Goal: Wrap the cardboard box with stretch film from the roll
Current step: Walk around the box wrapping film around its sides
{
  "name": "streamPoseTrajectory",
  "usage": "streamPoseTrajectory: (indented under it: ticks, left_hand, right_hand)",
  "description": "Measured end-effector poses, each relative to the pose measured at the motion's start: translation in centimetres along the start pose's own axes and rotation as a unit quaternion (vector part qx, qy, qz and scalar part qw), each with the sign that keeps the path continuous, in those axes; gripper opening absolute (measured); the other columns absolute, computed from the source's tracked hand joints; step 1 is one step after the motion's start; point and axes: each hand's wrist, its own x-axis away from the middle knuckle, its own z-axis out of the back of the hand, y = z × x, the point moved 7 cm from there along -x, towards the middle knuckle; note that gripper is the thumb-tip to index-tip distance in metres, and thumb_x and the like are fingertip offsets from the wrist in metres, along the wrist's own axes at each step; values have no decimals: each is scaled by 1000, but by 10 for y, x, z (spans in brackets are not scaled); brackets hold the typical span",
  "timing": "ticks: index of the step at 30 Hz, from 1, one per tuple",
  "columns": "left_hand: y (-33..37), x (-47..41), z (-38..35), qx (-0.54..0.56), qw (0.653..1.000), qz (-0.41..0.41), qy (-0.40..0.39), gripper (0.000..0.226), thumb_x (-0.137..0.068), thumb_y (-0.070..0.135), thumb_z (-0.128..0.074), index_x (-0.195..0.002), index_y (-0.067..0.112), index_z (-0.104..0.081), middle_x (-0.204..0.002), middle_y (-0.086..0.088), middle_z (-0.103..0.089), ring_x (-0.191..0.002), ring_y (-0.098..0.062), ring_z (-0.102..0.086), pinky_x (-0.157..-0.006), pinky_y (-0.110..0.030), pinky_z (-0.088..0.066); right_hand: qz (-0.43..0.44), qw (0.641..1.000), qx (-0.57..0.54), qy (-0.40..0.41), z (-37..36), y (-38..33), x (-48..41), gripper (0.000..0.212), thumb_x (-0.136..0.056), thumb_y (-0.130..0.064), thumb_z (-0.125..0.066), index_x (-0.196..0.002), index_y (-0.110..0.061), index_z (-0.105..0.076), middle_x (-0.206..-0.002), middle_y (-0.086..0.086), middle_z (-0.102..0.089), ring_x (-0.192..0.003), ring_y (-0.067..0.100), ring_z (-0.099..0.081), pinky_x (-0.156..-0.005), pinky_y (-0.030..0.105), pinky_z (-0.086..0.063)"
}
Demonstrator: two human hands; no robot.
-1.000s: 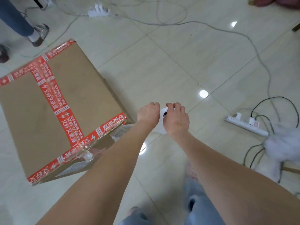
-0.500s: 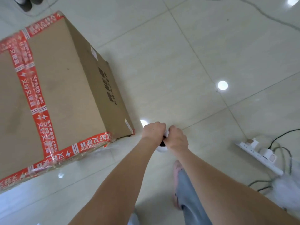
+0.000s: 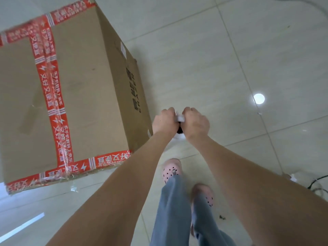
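Beside the cardboard box [image 3: 79, 96], you hold the stretch film roll [image 3: 181, 119].
Your left hand [image 3: 164, 122] and right hand [image 3: 197, 123] both clamp curled fingers round it, near the box's corner.

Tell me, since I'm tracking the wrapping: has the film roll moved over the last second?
Yes. The roll went forward past the cardboard box's near right corner and is now alongside its right side.
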Motion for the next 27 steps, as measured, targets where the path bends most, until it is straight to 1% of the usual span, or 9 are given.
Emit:
streamPoseTrajectory:
  ticks: [4, 7, 9, 14, 18, 21, 24, 25, 27]
  left_hand:
    - [-9, -37, 21, 60, 997, 46, 17, 20, -81, 12, -54, -101, 13, -57, -92, -7, -62, -82, -28, -61, -62, -31, -50]
    - [-17, -55, 33, 80, 994, 65, 26, 22, -79, 16, -61, -101, 16, -57, -89, -4, -61, -76, -23, -57, -58, -27, -44]
    - [-22, -63, 37, 87, 993, 70, 28, 21, -78, 17, -61, -99, 16, -56, -88, -3, -61, -75, -23, -56, -56, -26, -41]
    - [-36, -76, 49, 84, 993, 77, 19, 22, -79, 18, -60, -100, 13, -54, -94, -6, -62, -81, -26, -58, -60, -29, -41]
    - [-37, -83, 55, 16, 999, 43, -10, 35, -84, 16, -59, -116, 12, -46, -106, -9, -53, -82, -29, -55, -61, -33, -42]
    - [-29, -92, 55, -46, 998, -4, -51, 47, -85, 9, -56, -129, 21, -43, -117, -9, -48, -93, -32, -58, -62, -34, -44]
    - [-33, -101, 54, -66, 994, 51, -71, 23, -85, 10, -55, -108, 13, -53, -96, -6, -53, -88, -27, -57, -61, -31, -43]
    - [-37, -102, 53, -58, 991, 84, -87, 13, -85, 12, -57, -97, 11, -52, -87, -5, -52, -84, -25, -56, -61, -30, -42]
    - [-39, -102, 47, -34, 984, 118, -129, 13, -84, 15, -62, -84, 11, -50, -80, -4, -50, -79, -23, -55, -62, -29, -44]
  right_hand:
    - [-84, 987, -137, 26, 6, -2, -25, 23, -89, -17, -52, -111, -13, -52, -112, 7, -54, -96, 31, -59, -67, 32, -37]
    - [-178, 946, -266, -55, -11, -2, -32, 37, -85, -27, -60, -116, -11, -47, -111, 9, -55, -95, 30, -59, -69, 31, -39]
    - [-169, 937, -297, -73, -14, -10, -39, 29, -85, -26, -58, -110, -10, -52, -100, 7, -59, -87, 26, -57, -67, 30, -39]
    - [-142, 959, -238, -55, -5, -32, -57, 16, -85, -18, -53, -98, -12, -60, -94, 5, -63, -78, 23, -52, -62, 28, -37]
    - [-110, 977, -179, -46, -1, -50, -66, 17, -83, -18, -53, -98, -16, -63, -94, 6, -65, -85, 27, -60, -64, 30, -40]
    - [-92, 989, -108, -36, 1, -59, -67, 15, -83, -25, -54, -95, -22, -62, -88, 4, -65, -78, 27, -58, -61, 29, -39]
    - [-107, 989, -103, -21, 3, -55, -66, 18, -81, -28, -57, -97, -23, -60, -86, 2, -63, -73, 26, -54, -60, 28, -37]
    - [-116, 986, -118, -23, 4, -52, -67, 21, -80, -27, -57, -101, -23, -59, -90, 2, -64, -77, 26, -56, -62, 28, -37]
    - [-131, 980, -144, -42, 7, -45, -70, 27, -81, -25, -57, -108, -24, -57, -101, 2, -63, -90, 27, -60, -67, 29, -40]
